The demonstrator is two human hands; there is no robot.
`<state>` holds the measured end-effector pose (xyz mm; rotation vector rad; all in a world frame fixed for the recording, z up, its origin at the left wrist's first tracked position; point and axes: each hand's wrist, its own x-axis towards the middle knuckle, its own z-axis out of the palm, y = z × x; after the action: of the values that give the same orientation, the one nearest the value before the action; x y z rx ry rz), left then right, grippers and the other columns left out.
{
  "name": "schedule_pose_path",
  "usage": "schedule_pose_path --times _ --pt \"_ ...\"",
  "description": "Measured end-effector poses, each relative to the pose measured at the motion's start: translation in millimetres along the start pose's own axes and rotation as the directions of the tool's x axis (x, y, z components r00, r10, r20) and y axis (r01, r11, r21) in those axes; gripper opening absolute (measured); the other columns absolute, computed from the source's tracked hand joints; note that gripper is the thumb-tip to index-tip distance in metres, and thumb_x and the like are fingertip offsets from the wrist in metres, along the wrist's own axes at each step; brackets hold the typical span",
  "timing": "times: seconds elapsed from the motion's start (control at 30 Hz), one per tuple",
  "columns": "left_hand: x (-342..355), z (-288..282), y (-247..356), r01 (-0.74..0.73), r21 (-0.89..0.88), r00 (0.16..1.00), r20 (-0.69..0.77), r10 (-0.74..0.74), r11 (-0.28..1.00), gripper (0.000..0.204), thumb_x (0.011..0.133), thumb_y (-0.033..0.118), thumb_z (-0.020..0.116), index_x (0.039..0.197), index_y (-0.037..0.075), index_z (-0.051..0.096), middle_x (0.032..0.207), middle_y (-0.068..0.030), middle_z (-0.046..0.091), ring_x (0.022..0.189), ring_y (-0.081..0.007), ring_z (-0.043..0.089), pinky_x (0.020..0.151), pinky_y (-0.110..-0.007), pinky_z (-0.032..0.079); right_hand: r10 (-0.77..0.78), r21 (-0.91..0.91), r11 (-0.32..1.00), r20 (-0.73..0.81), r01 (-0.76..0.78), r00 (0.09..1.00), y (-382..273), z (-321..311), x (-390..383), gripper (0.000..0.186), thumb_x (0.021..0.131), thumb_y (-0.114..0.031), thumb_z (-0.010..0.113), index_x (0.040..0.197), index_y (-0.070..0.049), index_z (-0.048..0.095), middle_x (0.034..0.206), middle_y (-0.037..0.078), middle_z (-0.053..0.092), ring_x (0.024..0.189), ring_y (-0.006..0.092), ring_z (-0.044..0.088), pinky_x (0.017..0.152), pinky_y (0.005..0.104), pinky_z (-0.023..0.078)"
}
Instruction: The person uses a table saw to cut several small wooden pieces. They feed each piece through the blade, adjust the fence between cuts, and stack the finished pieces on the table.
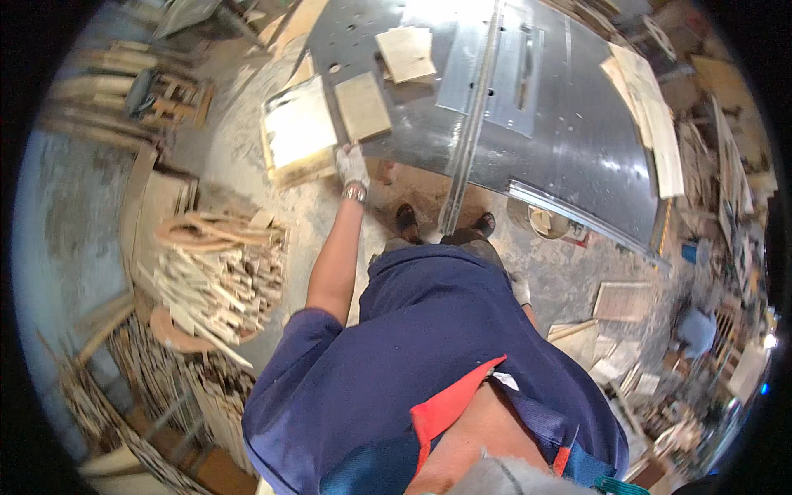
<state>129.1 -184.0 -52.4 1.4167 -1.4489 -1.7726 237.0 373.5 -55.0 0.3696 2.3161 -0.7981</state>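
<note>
The handling of wooden pieces is apparently standing partway: a squared panel [363, 107] is lying on the left end of the steel bench [577, 148], a few more pale panels [407, 54] are resting farther back on that bench, and a stack of boards [299, 124] is sitting just off its left side, its top washed out by glare. Long planks [656, 124] are lying along the bench's right side, and a heap of offcuts [219, 280] is spreading to the near left of the bench. Which pieces are already worked and which are waiting is not showing. The person is standing at the bench's near side, feet partly showing below its edge. The left arm is reaching forward, nearly straight, and the gloved left hand [353, 167] is meeting the bench's left end at the squared panel's near corner, close beside the stack; its fingers are pointing away from the body, but whether they are pinching the panel or only touching it I cannot tell. The gloved right hand [520, 290] is hanging low, nearer the body than the bench, partly hidden by the shirt [445, 330], so its finger state I cannot tell.
</note>
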Motion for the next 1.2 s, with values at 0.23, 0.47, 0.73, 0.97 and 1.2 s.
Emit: schedule_pose_path --times 0.23,0.47,0.73,0.97,1.2 --pt "-74.0 2.7 -26.3 -0.444 0.321 0.866 0.395 0.308 0.837 0.033 0.098 0.026 0.065 0.117 -0.001 0.064 0.096 -0.0048 0.069 0.082 -0.0120 0.064 0.071 -0.030 0.052 0.118 -0.029 0.993 0.006 -0.117 0.993 42.5 34.4 -45.4 0.035 0.087 -0.027 0.064 0.111 -0.002 0.072 0.105 0.022 0.073 0.103 0.0325 0.070 0.088 0.0404 0.052" --pt "-115.9 62.6 -8.7 -0.441 0.343 0.750 0.649 0.131 0.829 0.044 0.092 0.022 0.072 0.129 0.001 0.059 0.100 -0.0101 0.070 0.089 -0.0171 0.066 0.084 -0.032 0.053 0.344 0.336 0.886 -0.016 -0.319 0.939 33.5 36.8 -68.2 0.032 0.090 -0.022 0.066 0.112 0.001 0.071 0.098 0.020 0.075 0.093 0.0294 0.072 0.083 0.0353 0.054" --pt "-118.7 151.2 7.9 -0.769 0.453 0.589 0.776 0.226 0.450 0.094 0.082 0.044 0.076 0.154 0.001 0.034 0.145 -0.0234 0.052 0.133 -0.0376 0.052 0.111 -0.044 0.040 0.248 0.237 0.946 -0.091 -0.221 0.965 26.8 42.3 -76.6 0.036 0.091 -0.025 0.065 0.111 0.005 0.069 0.100 0.021 0.074 0.092 0.0279 0.072 0.082 0.0357 0.054" --pt "-94.4 163.7 -21.0 -0.776 0.364 0.519 0.833 0.193 0.516 0.063 0.100 0.033 0.051 0.155 0.007 0.035 0.153 -0.0183 0.045 0.147 -0.0329 0.035 0.122 -0.051 0.017 0.345 0.214 0.926 -0.144 -0.311 0.927 71.1 65.6 -93.4 0.037 0.093 -0.029 0.063 0.109 0.004 0.070 0.100 0.023 0.074 0.097 0.0262 0.071 0.083 0.0362 0.052" --pt "-79.6 77.3 -28.5 -0.998 -0.036 -0.029 0.986 0.163 0.043 0.046 0.100 0.026 0.046 0.141 0.008 0.053 0.156 -0.0082 0.045 0.150 -0.0293 0.031 0.124 -0.049 0.016 0.317 0.248 0.923 -0.059 -0.294 0.946 146.4 101.8 -91.8 0.033 0.092 -0.027 0.062 0.105 0.002 0.071 0.095 0.018 0.075 0.092 0.0271 0.071 0.080 0.0387 0.052"
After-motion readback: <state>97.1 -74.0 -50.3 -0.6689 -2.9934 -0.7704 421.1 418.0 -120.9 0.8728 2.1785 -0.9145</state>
